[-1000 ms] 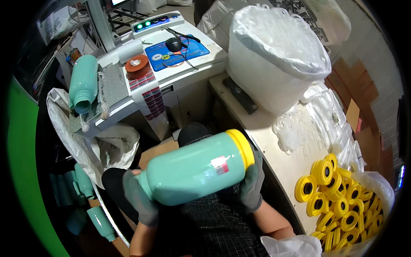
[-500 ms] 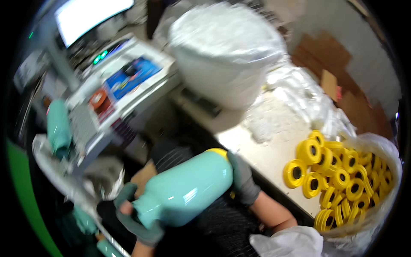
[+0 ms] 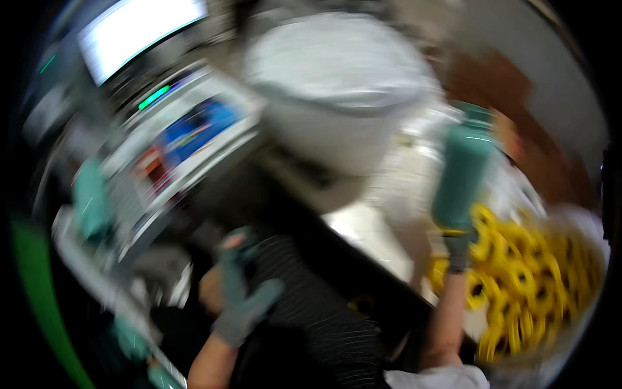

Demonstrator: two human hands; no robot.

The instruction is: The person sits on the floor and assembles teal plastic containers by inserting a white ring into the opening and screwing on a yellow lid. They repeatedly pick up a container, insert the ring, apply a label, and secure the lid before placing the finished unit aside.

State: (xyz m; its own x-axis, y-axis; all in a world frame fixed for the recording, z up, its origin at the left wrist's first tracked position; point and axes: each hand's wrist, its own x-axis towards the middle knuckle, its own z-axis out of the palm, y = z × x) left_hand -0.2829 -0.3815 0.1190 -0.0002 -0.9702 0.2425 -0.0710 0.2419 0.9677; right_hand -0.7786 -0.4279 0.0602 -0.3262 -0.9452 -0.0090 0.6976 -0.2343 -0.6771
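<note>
A glossy teal bottle [image 3: 461, 172] stands nearly upright above the right side of the table, its neck pointing up and away. Gripped under its base, where a thin yellow rim shows, it is held by my right hand [image 3: 459, 249], gloved in grey; the fingers are partly hidden. My left hand [image 3: 245, 295], in a grey-green glove, is empty with thumb and fingers spread, over my dark striped lap. Close to my right hand lie yellow rings with dark centres [image 3: 521, 279], heaped in and spilling from a clear plastic bag. Motion blurs the picture.
A large white plastic-covered bucket [image 3: 337, 84] stands at the back of the table [image 3: 363, 223]. To the left are a white desk with a blue mat [image 3: 201, 126] and a lit screen [image 3: 139, 32]. Another teal bottle [image 3: 92, 201] lies at far left. Brown cardboard [image 3: 499, 84] leans at back right.
My right hand has carried the bottle from my lap to the right and turned it neck up. My left hand has let go of its neck and opened.
</note>
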